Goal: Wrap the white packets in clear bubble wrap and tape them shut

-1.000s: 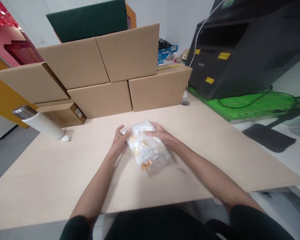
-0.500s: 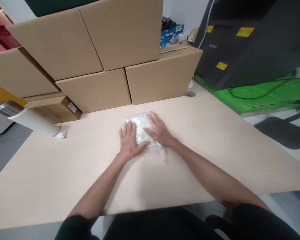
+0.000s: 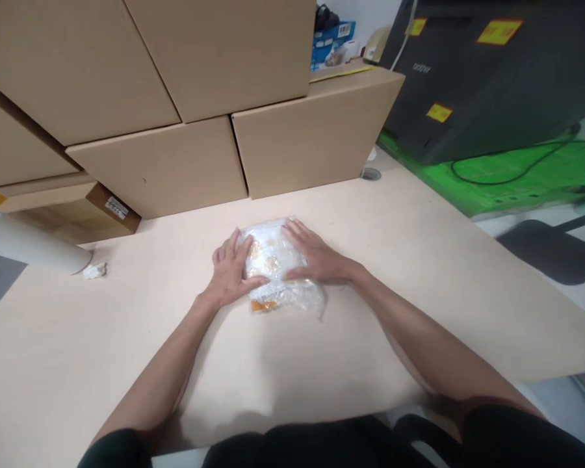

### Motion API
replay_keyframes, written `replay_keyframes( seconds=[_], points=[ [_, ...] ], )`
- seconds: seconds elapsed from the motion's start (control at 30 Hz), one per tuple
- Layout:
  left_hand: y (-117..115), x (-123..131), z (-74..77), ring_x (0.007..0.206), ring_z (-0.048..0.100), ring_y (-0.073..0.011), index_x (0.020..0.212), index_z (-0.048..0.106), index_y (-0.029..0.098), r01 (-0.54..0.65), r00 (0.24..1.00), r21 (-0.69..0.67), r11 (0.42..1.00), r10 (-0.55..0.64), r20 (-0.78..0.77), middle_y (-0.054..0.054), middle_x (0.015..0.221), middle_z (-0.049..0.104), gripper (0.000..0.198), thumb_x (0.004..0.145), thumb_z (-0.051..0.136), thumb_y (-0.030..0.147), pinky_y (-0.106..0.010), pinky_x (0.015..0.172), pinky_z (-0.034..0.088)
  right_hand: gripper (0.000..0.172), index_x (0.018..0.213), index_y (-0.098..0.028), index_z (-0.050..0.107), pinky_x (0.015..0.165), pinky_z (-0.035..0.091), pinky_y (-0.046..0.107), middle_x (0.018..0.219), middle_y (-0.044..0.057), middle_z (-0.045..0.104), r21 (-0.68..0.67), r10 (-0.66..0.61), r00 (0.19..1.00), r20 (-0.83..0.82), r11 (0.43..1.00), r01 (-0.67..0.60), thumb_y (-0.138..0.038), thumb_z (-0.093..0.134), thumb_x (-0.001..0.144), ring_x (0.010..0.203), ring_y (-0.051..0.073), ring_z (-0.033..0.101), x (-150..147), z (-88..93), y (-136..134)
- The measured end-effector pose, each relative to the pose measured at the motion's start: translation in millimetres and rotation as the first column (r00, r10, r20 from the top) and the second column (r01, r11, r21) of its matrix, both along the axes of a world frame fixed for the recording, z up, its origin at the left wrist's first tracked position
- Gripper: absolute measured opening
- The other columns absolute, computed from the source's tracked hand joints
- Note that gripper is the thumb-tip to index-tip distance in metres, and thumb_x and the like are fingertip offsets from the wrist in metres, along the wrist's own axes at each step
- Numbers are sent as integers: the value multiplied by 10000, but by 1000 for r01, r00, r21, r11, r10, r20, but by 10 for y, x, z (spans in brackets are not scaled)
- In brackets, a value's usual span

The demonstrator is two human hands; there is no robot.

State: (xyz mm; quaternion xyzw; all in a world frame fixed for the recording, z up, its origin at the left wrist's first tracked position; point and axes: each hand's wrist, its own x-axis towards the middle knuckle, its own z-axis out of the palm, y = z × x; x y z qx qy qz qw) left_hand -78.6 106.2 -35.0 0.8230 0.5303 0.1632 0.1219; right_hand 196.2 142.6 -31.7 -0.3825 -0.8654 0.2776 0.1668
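Observation:
A flat, clear plastic-wrapped packet (image 3: 272, 257) with white and yellowish contents lies on the light wooden table. An orange patch shows at its lower left corner, and loose crinkled film spreads at its lower right. My left hand (image 3: 230, 270) rests along the packet's left side, thumb stretched over its lower part and fingers spread near the upper left edge. On the other side, my right hand (image 3: 316, 255) lies palm down over the right edge, its fingers at the upper right and its thumb reaching inward. Both hands touch the packet; its underside is hidden.
Stacked cardboard boxes (image 3: 307, 143) line the back of the table (image 3: 151, 338). A white cylinder (image 3: 34, 244) lies at the left beside a crumpled white scrap (image 3: 95, 270). A large black brother machine (image 3: 468, 84) stands at the right over a green surface (image 3: 517, 175).
My hands have moved apart toward the packet's left and right sides, uncovering more of its middle and the orange corner. The head view has shifted, bringing the boxes closer.

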Motion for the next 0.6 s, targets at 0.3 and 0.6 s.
replay_keyframes(
  seconds=[0.3,0.6],
  points=[
    [55,-71,101,1525,-54,-415,1599,-63,239,137,986,-219,966,-155,-67,-175,1669,-83,1299,682,699,756,-614,1181,-97,1259,1603,-326,-49,1225,37,577,1686,59,-104,-158,65,993,95,986,-49,-725,722,692,1526,398,-69,222,-9,47],
    [68,-86,105,1520,-59,-432,1600,-60,239,141,984,-251,958,-164,-73,-177,1667,-85,1342,638,709,771,-626,1177,-84,1228,1606,-334,-3,1228,43,557,1690,64,-63,-115,61,995,76,992,-52,-701,734,695,1535,369,-33,229,-46,56]
  ],
)
